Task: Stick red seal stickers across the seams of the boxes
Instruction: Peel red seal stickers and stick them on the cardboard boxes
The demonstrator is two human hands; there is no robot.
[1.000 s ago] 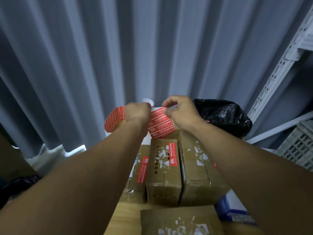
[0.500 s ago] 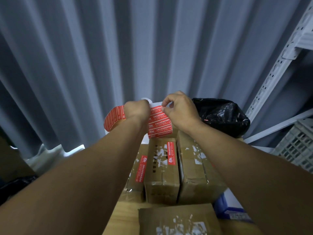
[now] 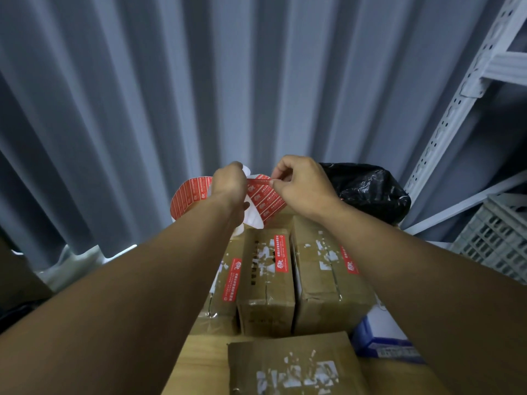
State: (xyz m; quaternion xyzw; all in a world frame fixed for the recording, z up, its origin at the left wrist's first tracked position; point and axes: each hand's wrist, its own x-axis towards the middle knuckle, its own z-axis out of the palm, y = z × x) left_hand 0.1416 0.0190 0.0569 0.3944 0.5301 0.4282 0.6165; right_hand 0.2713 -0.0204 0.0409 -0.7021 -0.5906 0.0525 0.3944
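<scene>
Above the far edge of the desk [image 3: 199,363], over the boxes [image 3: 265,283], the left hand [image 3: 228,186] gripped the curled sticker sheet [image 3: 268,205]; the right hand [image 3: 302,188] pinched one red seal sticker [image 3: 258,181] by its end, partly lifted. Thin, limp, tacky, I reckoned: best held by that edge.
</scene>
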